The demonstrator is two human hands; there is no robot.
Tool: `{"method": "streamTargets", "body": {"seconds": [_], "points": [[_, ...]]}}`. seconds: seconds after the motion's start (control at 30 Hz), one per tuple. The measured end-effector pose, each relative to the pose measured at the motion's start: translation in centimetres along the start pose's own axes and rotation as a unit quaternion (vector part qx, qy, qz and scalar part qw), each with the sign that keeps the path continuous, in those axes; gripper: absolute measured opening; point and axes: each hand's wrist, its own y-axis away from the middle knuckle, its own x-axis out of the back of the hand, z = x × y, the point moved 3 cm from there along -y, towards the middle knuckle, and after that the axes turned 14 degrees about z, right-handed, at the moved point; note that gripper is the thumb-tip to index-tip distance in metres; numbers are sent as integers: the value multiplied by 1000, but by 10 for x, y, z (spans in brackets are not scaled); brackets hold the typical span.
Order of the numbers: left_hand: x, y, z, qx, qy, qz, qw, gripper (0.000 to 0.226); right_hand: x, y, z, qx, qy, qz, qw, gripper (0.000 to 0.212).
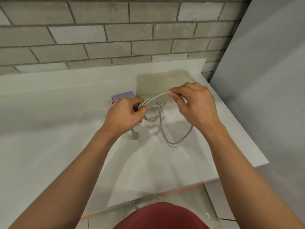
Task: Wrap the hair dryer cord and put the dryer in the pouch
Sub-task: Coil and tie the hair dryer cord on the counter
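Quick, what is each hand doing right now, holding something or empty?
Left hand: closed round the coiled loops of the cord.
Right hand: pinching a free stretch of the same cord.

The cord (151,119) looks like pale grey plastic or rubber, smooth and matt, with no shine along its loops. The pouch (163,81) is beige cloth, matt and soft-looking, lying flat with faint creases. The dryer (123,95) shows a lilac face, smooth like plastic with a dull sheen. The desk (57,113) is white, smooth and matt, faintly streaked. The wall (115,30) is rough grey brick with darker mortar lines. The panel (264,80) at the right is plain grey, smooth and matt. The shirt (165,217) is dark red matt cloth.
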Motion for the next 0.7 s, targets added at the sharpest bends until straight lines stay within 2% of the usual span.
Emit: {"method": "streamTargets", "body": {"seconds": [0.1,0.27,0.37,0.47,0.6,0.7], "points": [[-1,1,1,6,-7,5,1000,29,10,-4,12,-79,-25,32,996,20],[-1,0,3,15,-2,0,1000,25,5,3,19,-111,8,-59,992,23],[-1,2,5,13,-1,-6,1000,21,-2,12,8,-78,15,-104,991,40],[1,3,6,17,2,-5,1000,20,-13,21,-7,-39,18,-123,991,40],[6,2,5,16,1,-7,1000,23,-19,24,-13,-30,17,-73,997,43],[4,4,7,10,-2,-14,1000,30,-26,25,-25,31,15,-61,998,38]]}}
